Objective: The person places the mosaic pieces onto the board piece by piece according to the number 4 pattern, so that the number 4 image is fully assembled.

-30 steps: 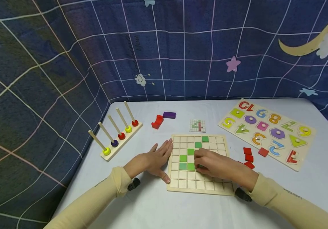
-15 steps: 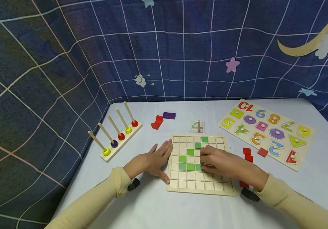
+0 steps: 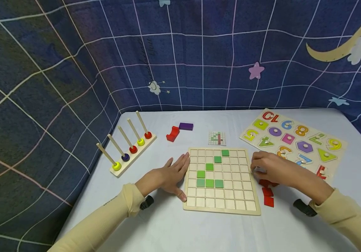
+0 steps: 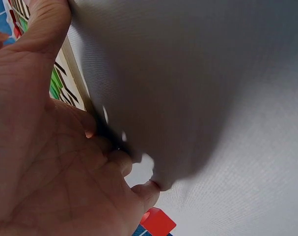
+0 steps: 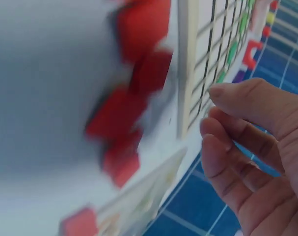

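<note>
A square wooden grid board (image 3: 227, 193) lies on the table, with several green tiles (image 3: 209, 183) in its cells: a slanting line and a row of three below it. My left hand (image 3: 169, 176) rests at the board's left edge, fingers spread and straight. Beyond the right edge, my right hand (image 3: 275, 168) hovers over loose red square tiles (image 3: 269, 202), partly hiding some of them. Seen from the right wrist, its fingers are loosely bent, the thumb is near the fingertips, and nothing is between them; the red tiles (image 5: 117, 113) lie below, blurred.
Behind the board lies a small pattern card (image 3: 217, 138). A number-and-shape puzzle board (image 3: 338, 164) is at the right, partly behind my right arm. At the left stands a peg stacker (image 3: 123, 171) with rings. A red curved block (image 3: 173, 134) touches a purple block (image 3: 186, 126).
My right hand has left a green tile in the board's lower row, completing three side by side, and moved right over the red tiles. My left hand has stayed put.
</note>
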{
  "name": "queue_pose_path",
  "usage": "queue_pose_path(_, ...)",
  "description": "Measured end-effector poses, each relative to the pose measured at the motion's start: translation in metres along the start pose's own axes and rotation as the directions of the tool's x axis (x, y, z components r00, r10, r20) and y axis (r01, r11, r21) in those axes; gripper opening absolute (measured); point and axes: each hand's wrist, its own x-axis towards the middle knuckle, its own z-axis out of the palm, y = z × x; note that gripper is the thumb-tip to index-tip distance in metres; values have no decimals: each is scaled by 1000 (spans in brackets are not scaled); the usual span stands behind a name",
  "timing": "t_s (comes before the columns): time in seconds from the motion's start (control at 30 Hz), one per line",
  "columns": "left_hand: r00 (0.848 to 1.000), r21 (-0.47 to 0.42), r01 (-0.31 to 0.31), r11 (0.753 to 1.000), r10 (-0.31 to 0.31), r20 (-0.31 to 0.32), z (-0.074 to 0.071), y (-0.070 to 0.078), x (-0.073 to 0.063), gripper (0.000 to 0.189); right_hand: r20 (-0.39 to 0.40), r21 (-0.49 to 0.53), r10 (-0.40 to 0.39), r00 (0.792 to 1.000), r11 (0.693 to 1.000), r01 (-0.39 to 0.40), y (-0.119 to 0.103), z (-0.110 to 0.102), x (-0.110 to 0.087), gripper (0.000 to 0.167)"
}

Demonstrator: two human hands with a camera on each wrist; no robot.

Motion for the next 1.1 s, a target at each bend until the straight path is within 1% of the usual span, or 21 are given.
queue_pose_path(0.13,1000,-17,-7,1000,7,1,2,-2,2,146,27,26,84,996,996,-84,16,-9,-9,21)
queue_pose_path(0.27,1000,-22,-13,1000,13,-9,8,-6,8,150,51,44,119,992,992,-121,32,-11,-15,22)
queue_pose_path(0.4,1000,-33,-25,999,24,-18,13,-10,13,151,56,39,106,993,993,-108,47,-4,-20,21)
queue_pose_path(0.53,999,-37,-33,999,32,-20,13,-10,12,151,38,38,103,994,994,-105,55,4,-23,21)
queue_pose_path(0.6,999,-29,-29,999,29,-16,10,-8,9,149,18,36,108,994,993,-109,57,6,-24,22)
queue_pose_path(0.7,1000,-23,-23,999,22,-19,10,-7,9,148,6,28,123,992,992,-123,57,6,-25,24)
queue_pose_path(0.83,1000,-2,-5,1000,5,-16,3,-2,2,145,31,30,139,990,990,-140,56,4,-24,23)
queue_pose_path(0.9,1000,8,-1,1000,1,-9,-2,0,-2,143,43,32,131,991,991,-132,58,4,-24,23)
queue_pose_path(0.97,1000,7,0,1000,0,-10,-2,0,-2,143,44,32,111,993,993,-113,60,4,-24,23)
queue_pose_path(1.03,1000,3,1,1000,-1,-8,-2,0,-2,143,32,33,81,996,996,-82,62,5,-25,24)
queue_pose_path(1.1,1000,-3,0,1000,0,-8,-1,0,-1,144,3,37,45,999,998,-45,62,5,-25,25)
